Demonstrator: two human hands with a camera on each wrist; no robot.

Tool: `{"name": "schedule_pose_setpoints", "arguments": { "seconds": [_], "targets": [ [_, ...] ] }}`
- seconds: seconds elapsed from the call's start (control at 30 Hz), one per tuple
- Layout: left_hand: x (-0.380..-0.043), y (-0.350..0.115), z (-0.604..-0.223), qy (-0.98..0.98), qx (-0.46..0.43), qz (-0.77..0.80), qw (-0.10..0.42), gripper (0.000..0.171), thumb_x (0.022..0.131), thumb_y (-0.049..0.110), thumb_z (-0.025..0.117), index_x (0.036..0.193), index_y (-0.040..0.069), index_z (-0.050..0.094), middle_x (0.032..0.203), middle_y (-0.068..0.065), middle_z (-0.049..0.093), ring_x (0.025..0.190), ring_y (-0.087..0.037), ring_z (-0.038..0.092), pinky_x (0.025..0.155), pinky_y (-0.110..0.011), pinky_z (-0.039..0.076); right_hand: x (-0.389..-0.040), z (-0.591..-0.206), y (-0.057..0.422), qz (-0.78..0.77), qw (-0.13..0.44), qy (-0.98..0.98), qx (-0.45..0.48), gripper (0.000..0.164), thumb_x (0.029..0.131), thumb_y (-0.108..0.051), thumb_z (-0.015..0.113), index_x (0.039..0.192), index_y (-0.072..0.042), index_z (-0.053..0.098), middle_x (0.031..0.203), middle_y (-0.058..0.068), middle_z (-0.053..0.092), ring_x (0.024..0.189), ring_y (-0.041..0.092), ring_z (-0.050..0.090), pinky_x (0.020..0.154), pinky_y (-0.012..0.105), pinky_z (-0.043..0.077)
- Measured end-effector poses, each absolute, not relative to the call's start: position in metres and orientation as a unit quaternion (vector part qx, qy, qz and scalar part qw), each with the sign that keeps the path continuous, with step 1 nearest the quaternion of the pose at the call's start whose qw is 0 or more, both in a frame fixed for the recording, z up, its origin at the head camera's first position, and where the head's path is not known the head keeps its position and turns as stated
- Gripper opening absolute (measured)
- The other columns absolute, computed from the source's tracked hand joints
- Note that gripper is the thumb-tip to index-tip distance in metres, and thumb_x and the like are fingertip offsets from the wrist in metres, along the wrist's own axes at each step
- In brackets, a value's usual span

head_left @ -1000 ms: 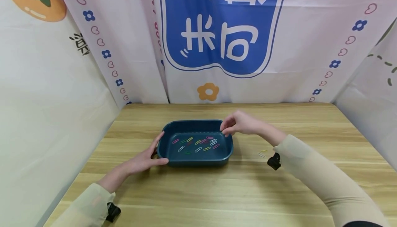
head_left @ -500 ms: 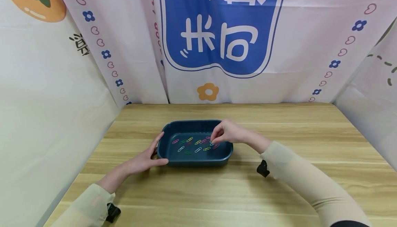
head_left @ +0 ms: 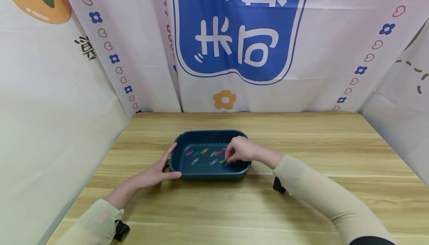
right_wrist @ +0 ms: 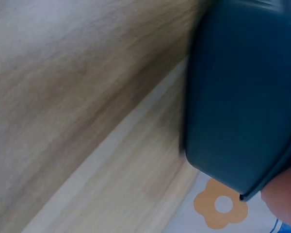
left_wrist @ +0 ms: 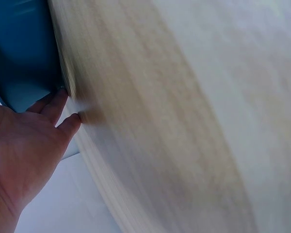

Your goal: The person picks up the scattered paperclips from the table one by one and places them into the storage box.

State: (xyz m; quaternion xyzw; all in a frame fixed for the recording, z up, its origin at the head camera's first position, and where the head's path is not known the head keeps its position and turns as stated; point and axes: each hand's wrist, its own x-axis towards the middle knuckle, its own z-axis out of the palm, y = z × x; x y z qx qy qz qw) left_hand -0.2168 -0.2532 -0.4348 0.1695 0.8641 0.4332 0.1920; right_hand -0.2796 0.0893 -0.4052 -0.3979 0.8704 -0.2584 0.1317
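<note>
A dark teal rectangular tray [head_left: 211, 177] holds several coloured paper clips, such as a white clip [head_left: 213, 162] and a pink clip [head_left: 189, 153]. At its left end, my left hand [head_left: 152, 175] touches the wall with spread, fairly straight fingers, its thumb at the near corner. My right hand [head_left: 242, 149] reaches inside the right half, finger and thumb pinched together low over the floor. A green paper clip [head_left: 226, 164] shows at those fingertips. The hand covers the clips beneath it. In the right wrist view, only the tray's outer wall [right_wrist: 242, 97] and a blurred part of the hand appear.
On the wooden table [head_left: 214, 211], a yellow paper clip [head_left: 297, 156] lies beyond the right sleeve. A printed cloth [head_left: 151, 51] hangs behind the table's far edge. Black wrist cameras hang below both sleeves.
My right hand has moved from the tray's right rim leftward and down to the clips inside. A green clip now shows at its fingertips. The left hand and tray have stayed put.
</note>
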Motion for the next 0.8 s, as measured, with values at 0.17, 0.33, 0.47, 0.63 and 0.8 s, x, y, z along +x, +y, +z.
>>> {"name": "schedule_pose_setpoints", "arguments": {
  "seconds": [0.17,0.33,0.47,0.63,0.8],
  "targets": [
    [-0.2165,-0.2526,-0.4334,0.864,0.169,0.433,0.193,0.095,0.094,0.030,0.064,0.155,0.034,-0.009,0.158,-0.025,0.000,0.137,-0.047,0.025,0.108,-0.064,0.015,-0.2790,-0.4074,0.0854,-0.210,0.114,0.890,-0.389,0.007,0.085,-0.013,0.077,0.078,-0.014,0.076,0.076,-0.011,0.066,0.070,0.002,0.058,0.068,0.022,0.050],
    [-0.2155,-0.2521,-0.4322,0.864,0.169,0.433,0.192,0.095,0.094,0.031,0.065,0.155,0.032,-0.009,0.159,-0.024,-0.003,0.137,-0.047,0.025,0.108,-0.064,0.015,-0.2799,-0.4098,0.0829,-0.173,0.110,0.901,-0.383,0.010,0.084,-0.015,0.078,0.075,-0.017,0.074,0.074,-0.012,0.065,0.069,0.003,0.058,0.068,0.025,0.049],
    [-0.2148,-0.2515,-0.4318,0.864,0.170,0.433,0.191,0.095,0.095,0.031,0.064,0.155,0.031,-0.009,0.159,-0.024,-0.003,0.137,-0.047,0.026,0.108,-0.063,0.015,-0.2803,-0.4096,0.0810,-0.151,0.111,0.906,-0.379,0.011,0.084,-0.016,0.078,0.073,-0.019,0.075,0.073,-0.013,0.064,0.070,0.004,0.058,0.069,0.026,0.049],
    [-0.2155,-0.2511,-0.4325,0.861,0.172,0.438,0.192,0.095,0.095,0.029,0.064,0.155,0.030,-0.009,0.158,-0.025,-0.002,0.136,-0.047,0.026,0.108,-0.063,0.015,-0.2800,-0.4084,0.0798,-0.131,0.111,0.909,-0.379,0.012,0.084,-0.018,0.079,0.073,-0.021,0.075,0.073,-0.014,0.064,0.071,0.004,0.058,0.069,0.027,0.049],
    [-0.2161,-0.2515,-0.4334,0.863,0.173,0.435,0.190,0.095,0.095,0.030,0.064,0.155,0.030,-0.009,0.158,-0.025,-0.001,0.136,-0.047,0.027,0.108,-0.063,0.016,-0.2799,-0.4080,0.0803,-0.136,0.108,0.908,-0.381,0.011,0.084,-0.018,0.078,0.073,-0.020,0.076,0.073,-0.013,0.065,0.071,0.004,0.058,0.068,0.026,0.049]
  ]
}}
